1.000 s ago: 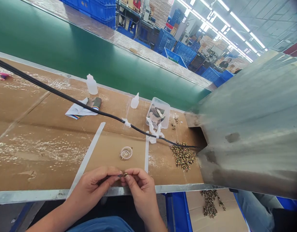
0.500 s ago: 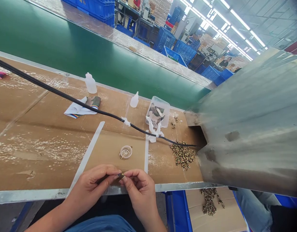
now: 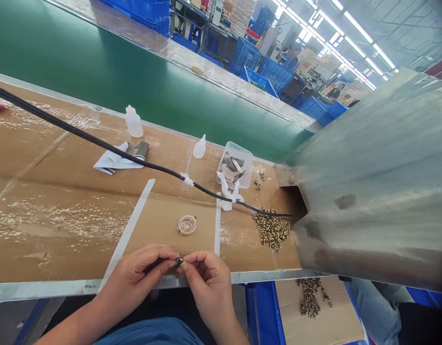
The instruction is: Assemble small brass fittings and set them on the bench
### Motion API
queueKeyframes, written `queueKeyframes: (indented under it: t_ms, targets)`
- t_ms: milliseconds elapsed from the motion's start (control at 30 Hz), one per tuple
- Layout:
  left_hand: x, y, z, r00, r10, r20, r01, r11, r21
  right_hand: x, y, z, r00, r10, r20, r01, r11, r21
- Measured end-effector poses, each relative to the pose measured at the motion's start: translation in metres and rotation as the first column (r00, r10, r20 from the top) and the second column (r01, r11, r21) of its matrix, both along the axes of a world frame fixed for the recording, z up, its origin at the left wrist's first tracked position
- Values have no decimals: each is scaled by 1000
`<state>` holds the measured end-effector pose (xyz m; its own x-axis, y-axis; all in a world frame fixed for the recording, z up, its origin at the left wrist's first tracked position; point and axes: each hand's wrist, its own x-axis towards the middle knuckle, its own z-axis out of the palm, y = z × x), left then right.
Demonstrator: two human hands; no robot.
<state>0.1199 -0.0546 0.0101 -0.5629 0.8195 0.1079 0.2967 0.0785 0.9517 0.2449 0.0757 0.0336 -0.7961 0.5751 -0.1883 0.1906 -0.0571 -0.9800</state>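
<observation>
My left hand and my right hand meet above the front edge of the cardboard-covered bench. Their fingertips pinch a small dark-and-gold piece, possibly a bead on a thin black cord, though it is too small to tell exactly. The cord's dark length seems to run back into my left fingers. Just beyond my hands sits a small round clear plastic container with something pale inside. A heap of speckled beads lies further right, out of reach of my fingers.
A black cable crosses the bench, taped down with white tape. Beyond it stand a clear box of camouflage scraps and several plastic bottles. A large grey metal chute fills the right side. A green conveyor belt runs behind.
My fingertips have come together, so the two small pieces held slightly apart a second ago now meet. The view has drifted slightly.
</observation>
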Motion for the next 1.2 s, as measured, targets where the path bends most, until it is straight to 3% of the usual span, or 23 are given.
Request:
queueKeyframes:
  t_ms: [167, 333, 433, 533, 900, 1067, 1200]
  targets:
    - [1, 0, -1, 997, -35, -76, 37, 999, 17, -3, -3, 3, 999, -28, 29, 33, 987, -159]
    - [5, -2, -6, 976, -30, -215, 40, 998, 42, -1, -6, 2, 995, -56, 86, 60, 997, -52]
    - [7, -3, -8, 967, -29, -252, 41, 998, 42, 1, -5, 0, 994, -53, 98, 59, 996, -64]
    - [7, -2, -6, 974, -48, -220, 59, 997, 44, 2, -2, -2, 995, -30, 97, 38, 996, -82]
    - [5, 1, -5, 988, -73, -134, 71, 997, -20, 3, 6, -5, 992, 41, 121, -53, 994, 96]
    - [6, 1, -6, 986, -51, -158, 50, 999, -10, -2, 1, -2, 992, 3, 129, 26, 976, -217]
    - [6, 0, -7, 984, -44, -170, 43, 999, -7, -3, -2, -5, 990, -29, 137, 62, 968, -244]
